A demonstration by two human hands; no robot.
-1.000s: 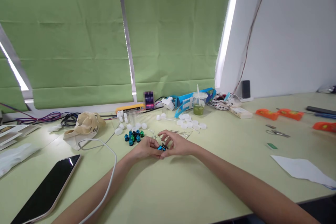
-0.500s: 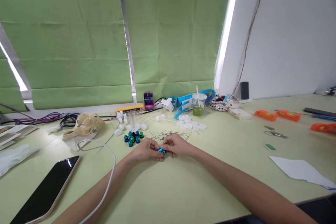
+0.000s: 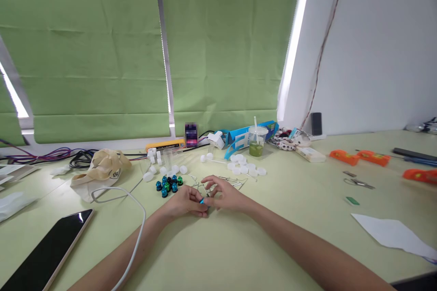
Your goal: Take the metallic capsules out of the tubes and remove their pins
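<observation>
My left hand (image 3: pixel 186 202) is closed, with a small shiny blue piece (image 3: pixel 202 201) pinched at its fingertips. Fingers cover most of that piece, so its full shape is hidden. My right hand (image 3: pixel 221 195) is just to the right, its thumb at the blue piece and its index finger raised and apart from the thumb. Left of my left hand stands a cluster of small blue, green and black knob-like pieces (image 3: pixel 167 185). Thin metal pins (image 3: pixel 235 182) lie in a loose pile behind my right hand.
White round caps (image 3: pixel 241 163) and a plastic cup with green drink (image 3: pixel 256 141) stand farther back. At left are a black-screened tablet (image 3: pixel 51 250), a beige cloth cap (image 3: pixel 102 168) and a white cable (image 3: pixel 138 236) across my left forearm. Orange levels (image 3: pixel 373 158) and scissors (image 3: pixel 360 183) lie right.
The fingers of my right hand have lifted and spread from their pinch around the blue piece. My left hand still holds it, now more covered. The view has shifted slightly.
</observation>
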